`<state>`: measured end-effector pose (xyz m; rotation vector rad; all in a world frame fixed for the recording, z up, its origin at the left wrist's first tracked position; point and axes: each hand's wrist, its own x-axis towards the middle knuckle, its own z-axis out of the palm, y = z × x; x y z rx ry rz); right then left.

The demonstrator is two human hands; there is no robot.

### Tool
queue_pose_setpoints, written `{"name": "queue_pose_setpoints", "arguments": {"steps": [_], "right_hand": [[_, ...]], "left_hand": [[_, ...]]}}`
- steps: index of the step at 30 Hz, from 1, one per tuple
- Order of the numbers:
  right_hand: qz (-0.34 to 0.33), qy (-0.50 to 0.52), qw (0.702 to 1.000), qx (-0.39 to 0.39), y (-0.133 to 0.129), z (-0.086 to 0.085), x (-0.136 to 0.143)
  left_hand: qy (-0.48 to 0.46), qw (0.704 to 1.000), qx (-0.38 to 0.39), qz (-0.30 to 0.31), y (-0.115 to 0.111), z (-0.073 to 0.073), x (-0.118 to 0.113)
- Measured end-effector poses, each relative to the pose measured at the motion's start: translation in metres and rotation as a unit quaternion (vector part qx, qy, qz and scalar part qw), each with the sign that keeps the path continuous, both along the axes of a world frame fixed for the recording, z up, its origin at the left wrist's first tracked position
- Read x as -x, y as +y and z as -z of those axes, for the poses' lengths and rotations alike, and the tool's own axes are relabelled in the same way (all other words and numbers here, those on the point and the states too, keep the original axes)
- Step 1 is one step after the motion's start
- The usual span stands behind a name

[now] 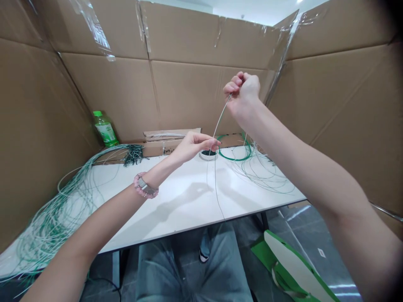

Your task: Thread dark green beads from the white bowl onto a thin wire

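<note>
Head view of a white table (176,209) walled on three sides by cardboard panels (189,92). The right hand (242,90) is raised above the table's far edge, fingers curled into a closed fist around the upper end of a thin pale wire (220,117). The left hand (195,147) sits lower, over the far middle of the table, thumb and forefinger pressed together and pinching the same wire just below the right hand's stretch. Between the two hands the wire runs taut on a slant; below the left pinch it hangs in a loose loop and trails down across the table to its near edge.

A pink beaded bracelet (145,186) with a grey plate circles the left wrist.

Directly behind the left fingertips a small white round dish (208,155) with dark contents rests on the table near the far edge. To its right lies a coil of green wire (236,153), with more loose strands (267,172) spread toward the far right corner. A large tangle of green and white wires (56,209) covers the left side of the table and spills over its left edge, its dark-tipped ends (134,154) gathered near the far left. A green bottle (105,129) stands upright at the far left corner against the cardboard. Below the near edge, the person's grey-clad legs (195,268) are visible.
</note>
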<state>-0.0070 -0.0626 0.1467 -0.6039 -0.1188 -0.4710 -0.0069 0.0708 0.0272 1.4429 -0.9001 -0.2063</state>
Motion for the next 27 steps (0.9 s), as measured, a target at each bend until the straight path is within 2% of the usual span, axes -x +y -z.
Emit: {"name": "queue_pose_setpoints", "arguments": {"steps": [3, 7, 11, 15, 19, 24, 27], "right_hand": [[0.000, -0.002, 1.000, -0.003, 0.000, -0.004, 0.002], [0.002, -0.002, 1.000, -0.002, 0.002, -0.017, 0.002], [0.024, -0.010, 1.000, -0.001, -0.002, -0.036, -0.007], [0.088, -0.019, 0.996, -0.005, -0.020, -0.060, -0.023], [0.140, -0.002, 0.990, 0.000, -0.045, -0.080, -0.036], [0.159, 0.048, 0.986, 0.023, -0.065, -0.091, -0.049], [0.164, 0.066, 0.984, 0.034, -0.074, -0.097, -0.058]], "left_hand": [[0.019, 1.000, 0.018, -0.014, -0.001, 0.007, 0.002], [0.063, 0.996, 0.054, 0.012, -0.008, 0.021, 0.003], [0.135, 0.983, 0.114, 0.045, -0.021, 0.037, 0.008], [0.218, 0.960, 0.158, 0.080, -0.026, 0.052, 0.022], [0.320, 0.925, 0.188, 0.085, -0.013, 0.061, 0.041], [0.475, 0.845, 0.225, 0.095, 0.015, 0.060, 0.058], [0.512, 0.828, 0.214, 0.076, 0.032, 0.061, 0.064]]}}
